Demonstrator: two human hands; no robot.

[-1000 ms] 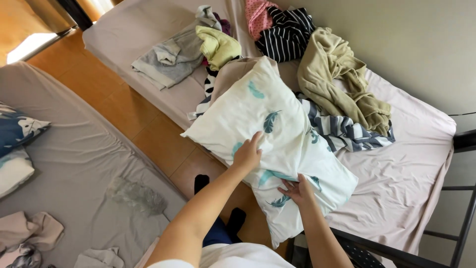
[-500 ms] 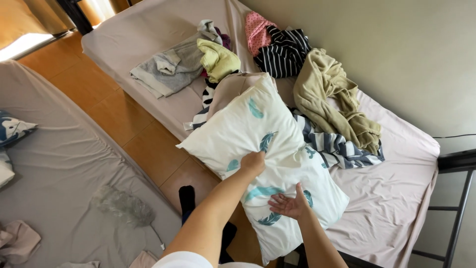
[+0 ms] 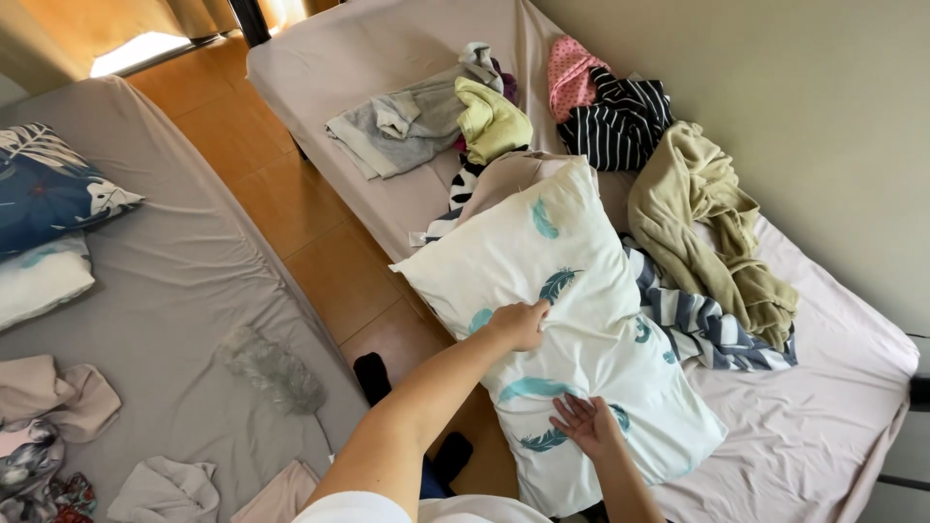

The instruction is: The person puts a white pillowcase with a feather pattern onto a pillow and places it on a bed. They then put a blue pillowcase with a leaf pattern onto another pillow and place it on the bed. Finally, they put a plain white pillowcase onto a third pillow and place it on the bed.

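Note:
A white pillow [image 3: 572, 291] printed with teal feathers lies slanted on the bed with the pale pink sheet [image 3: 823, 426], its near end hanging over the bed's edge. My left hand [image 3: 518, 324] pinches the pillow's cover near its middle. My right hand [image 3: 586, 426] rests flat on the pillow's near end with fingers spread. A blue-and-white striped cloth [image 3: 697, 324] is tucked under the pillow's right side.
Loose clothes lie on the same bed: a grey garment [image 3: 407, 126], a yellow-green one [image 3: 494, 121], a black-and-white striped top [image 3: 620, 121], a beige robe [image 3: 707, 223]. A grey-sheeted bed [image 3: 174, 291] with a blue pillow [image 3: 48, 189] stands left across the wooden floor [image 3: 329, 252].
My right hand has slid down the pillow toward its near end. My left hand has kept its hold near the middle. The view has tilted down.

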